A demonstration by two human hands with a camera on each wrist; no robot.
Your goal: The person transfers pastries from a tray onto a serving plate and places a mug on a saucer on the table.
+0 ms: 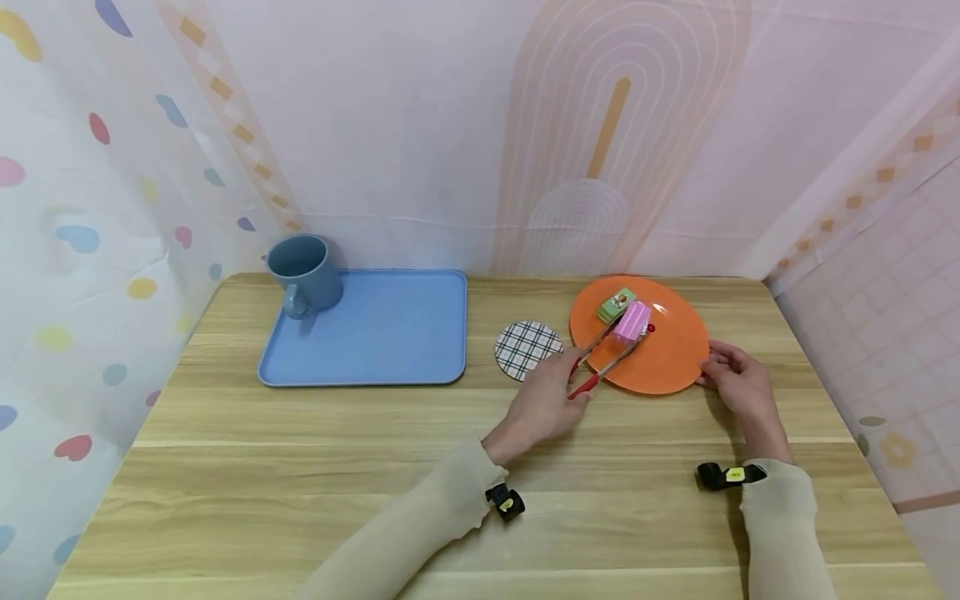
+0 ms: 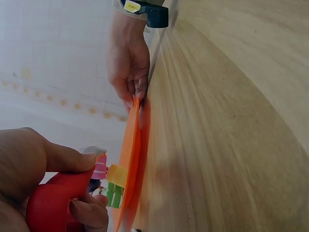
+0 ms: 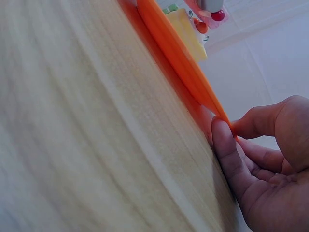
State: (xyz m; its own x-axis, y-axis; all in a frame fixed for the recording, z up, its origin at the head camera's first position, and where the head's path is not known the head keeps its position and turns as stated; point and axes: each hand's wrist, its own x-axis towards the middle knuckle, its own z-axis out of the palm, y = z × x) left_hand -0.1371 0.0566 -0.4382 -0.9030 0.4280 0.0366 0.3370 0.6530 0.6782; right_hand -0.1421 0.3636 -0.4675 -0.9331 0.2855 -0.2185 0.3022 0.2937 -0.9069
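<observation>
My left hand (image 1: 542, 402) grips a pair of red-handled tongs (image 1: 584, 386) over the plate's near left edge. The metal tips of the tongs close round a pink toy cake slice (image 1: 633, 322) with a small red ball at its far end. Beside it a green toy cake slice (image 1: 616, 306) sits on the orange plate (image 1: 675, 354). A yellow toy slice (image 2: 117, 175) stands on the plate in the left wrist view, mostly hidden beneath the pink one from the head. My right hand (image 1: 742, 385) pinches the plate's right rim between thumb and fingers.
A round plaid coaster (image 1: 525, 348) lies left of the plate, partly near my left hand. Farther left is a blue tray (image 1: 390, 333) with a blue mug (image 1: 306, 273) on its back left corner. A curtain (image 1: 420, 150) hangs behind the wooden table (image 1: 300, 467).
</observation>
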